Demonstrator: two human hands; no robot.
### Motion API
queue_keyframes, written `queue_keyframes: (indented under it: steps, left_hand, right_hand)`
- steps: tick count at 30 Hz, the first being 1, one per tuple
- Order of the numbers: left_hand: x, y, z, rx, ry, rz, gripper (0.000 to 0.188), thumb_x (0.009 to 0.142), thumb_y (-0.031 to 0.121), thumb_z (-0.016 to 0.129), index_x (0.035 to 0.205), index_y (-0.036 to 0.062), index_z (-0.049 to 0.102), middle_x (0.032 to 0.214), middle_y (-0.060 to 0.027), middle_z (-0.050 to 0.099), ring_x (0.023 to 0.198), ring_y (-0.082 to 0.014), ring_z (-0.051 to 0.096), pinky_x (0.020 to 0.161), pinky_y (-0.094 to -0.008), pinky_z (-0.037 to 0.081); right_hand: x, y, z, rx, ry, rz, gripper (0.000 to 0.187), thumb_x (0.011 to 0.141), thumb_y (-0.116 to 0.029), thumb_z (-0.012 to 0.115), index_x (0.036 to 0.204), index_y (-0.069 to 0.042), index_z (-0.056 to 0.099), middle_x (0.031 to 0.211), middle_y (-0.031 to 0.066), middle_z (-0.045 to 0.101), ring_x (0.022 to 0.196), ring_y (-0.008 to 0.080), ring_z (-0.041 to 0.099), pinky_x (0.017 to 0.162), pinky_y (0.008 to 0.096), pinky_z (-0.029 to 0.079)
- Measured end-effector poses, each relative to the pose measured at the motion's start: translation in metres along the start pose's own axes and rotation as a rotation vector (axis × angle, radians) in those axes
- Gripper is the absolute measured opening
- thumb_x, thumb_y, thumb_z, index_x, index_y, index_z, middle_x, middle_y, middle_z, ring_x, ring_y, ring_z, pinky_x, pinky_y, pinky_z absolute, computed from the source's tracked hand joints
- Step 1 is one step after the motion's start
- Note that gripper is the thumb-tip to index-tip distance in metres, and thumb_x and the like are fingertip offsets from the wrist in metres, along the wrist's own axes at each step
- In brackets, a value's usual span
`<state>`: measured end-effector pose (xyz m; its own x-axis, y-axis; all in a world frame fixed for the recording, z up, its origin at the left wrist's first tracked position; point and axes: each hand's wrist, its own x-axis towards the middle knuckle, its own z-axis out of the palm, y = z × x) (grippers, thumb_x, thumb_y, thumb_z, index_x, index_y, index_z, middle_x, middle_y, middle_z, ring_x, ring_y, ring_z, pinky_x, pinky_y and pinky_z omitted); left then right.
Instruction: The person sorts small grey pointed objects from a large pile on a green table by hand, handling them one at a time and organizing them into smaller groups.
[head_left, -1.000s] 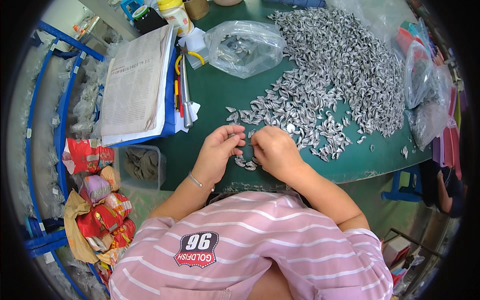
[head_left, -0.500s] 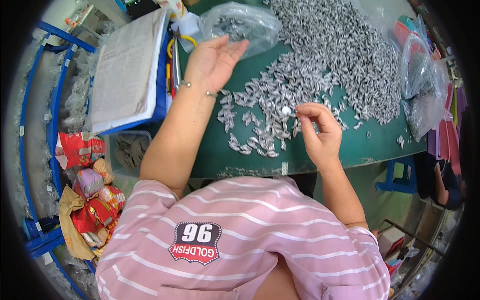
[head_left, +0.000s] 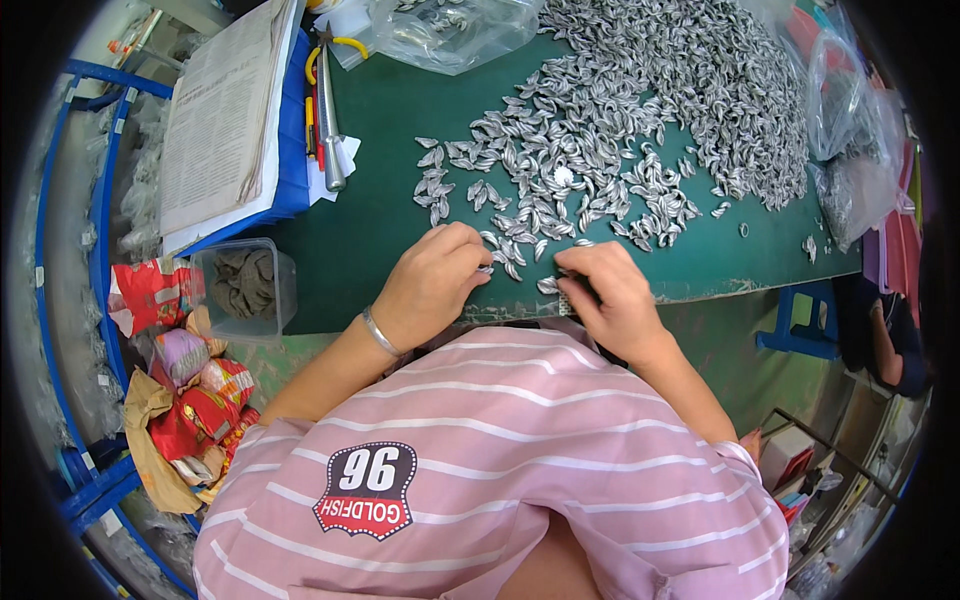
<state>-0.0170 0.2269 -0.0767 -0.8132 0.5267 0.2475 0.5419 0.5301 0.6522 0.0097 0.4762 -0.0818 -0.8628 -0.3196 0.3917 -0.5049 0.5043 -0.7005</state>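
Observation:
Small grey, silvery twisted metal pieces [head_left: 560, 140] lie spread over the green table, thinning out toward its near edge. At that edge my left hand [head_left: 432, 282] is closed, with a silvery twisted metal piece [head_left: 487, 268] showing at its fingertips. To its right, my right hand [head_left: 612, 298] is also closed, thumb against fingers; whatever it may hold is hidden. A loose twisted piece [head_left: 547, 286] lies just beside the right fingertips. One small white round thing [head_left: 563, 177] sits among the pieces beyond both hands.
Clear plastic bags stand at the back [head_left: 455, 35] and right [head_left: 850, 140]. On the left are papers [head_left: 225, 110] on a blue tray, yellow-handled scissors [head_left: 350, 46], a tapered metal rod [head_left: 328, 120] and a plastic tub [head_left: 285, 290]. A blue stool [head_left: 800, 320] stands below, near another person [head_left: 885, 340].
My left hand has come down from near the back bag to the near table edge and closed. My right hand has moved nearer to me, away from the white thing.

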Motion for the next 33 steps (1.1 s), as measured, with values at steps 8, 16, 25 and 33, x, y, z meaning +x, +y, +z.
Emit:
queue_keyframes:
  steps: [8, 16, 25, 33]
  left_hand:
    - [0.004, 0.004, 0.009, 0.157, 0.128, 0.154, 0.021, 0.074, -0.002, 0.075, 0.092, 0.0046, 0.070, 0.090, -0.0083, 0.068, 0.082, -0.0269, 0.065, 0.075, -0.0363, 0.050]
    - [-0.002, 0.006, 0.013, -0.576, 0.279, -0.396, 0.011, 0.083, -0.004, 0.070, 0.093, 0.0001, 0.068, 0.087, -0.0060, 0.064, 0.070, -0.0080, 0.058, 0.062, -0.0210, 0.047]
    - [-0.004, 0.015, 0.010, -0.027, 0.002, 0.022, 0.014, 0.080, 0.000, 0.074, 0.092, 0.0024, 0.068, 0.089, -0.0110, 0.065, 0.075, -0.0255, 0.064, 0.067, -0.0335, 0.053]
    - [0.001, 0.022, 0.013, -0.034, -0.008, 0.088, 0.019, 0.076, 0.002, 0.077, 0.093, 0.0027, 0.070, 0.097, -0.0086, 0.066, 0.087, -0.0287, 0.064, 0.076, -0.0364, 0.053]
  right_hand:
    - [-0.008, 0.007, 0.001, -0.042, 0.165, 0.079, 0.020, 0.079, 0.007, 0.070, 0.097, -0.001, 0.065, 0.091, 0.0123, 0.067, 0.083, 0.0314, 0.063, 0.076, 0.0387, 0.050]
    - [-0.012, 0.006, 0.005, -0.074, 0.103, -0.008, 0.024, 0.076, 0.008, 0.070, 0.097, -0.003, 0.065, 0.092, 0.0114, 0.066, 0.086, 0.0316, 0.062, 0.077, 0.0395, 0.050]
    - [-0.021, -0.001, 0.012, 0.002, -0.057, -0.121, 0.025, 0.073, 0.003, 0.073, 0.095, -0.005, 0.065, 0.096, 0.0081, 0.065, 0.084, 0.0290, 0.062, 0.072, 0.0381, 0.049]
    - [-0.024, -0.001, 0.015, -0.058, 0.078, -0.094, 0.027, 0.072, 0.006, 0.072, 0.096, -0.003, 0.066, 0.100, 0.0101, 0.068, 0.084, 0.0302, 0.063, 0.073, 0.0393, 0.050]
